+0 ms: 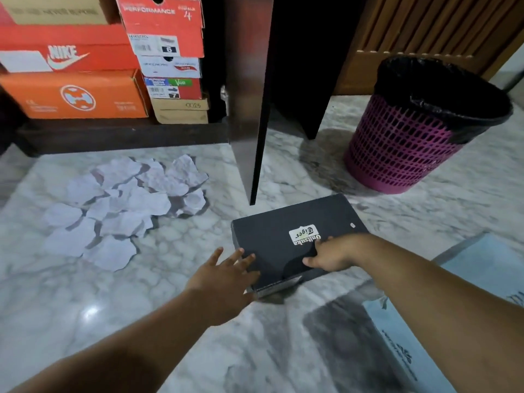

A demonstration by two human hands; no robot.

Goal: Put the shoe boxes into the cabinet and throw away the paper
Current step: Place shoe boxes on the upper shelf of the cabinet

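A black shoe box (272,236) with a white Onitsuka Tiger label lies on the marble floor in front of the open cabinet (119,131). My left hand (224,276) has straight, spread fingers touching the box's near left corner. My right hand (329,253) rests on the lid, its fingers bent over the top and the thumb at the near edge. Several crumpled white papers (122,205) are scattered on the floor to the left. The cabinet holds several stacked shoe boxes, among them an orange Nike box (68,55).
The dark cabinet door (249,103) stands open, its edge just beyond the black box. A purple mesh bin (408,137) with a black liner stands at the right. A light blue box (479,282) lies at the lower right under my right forearm.
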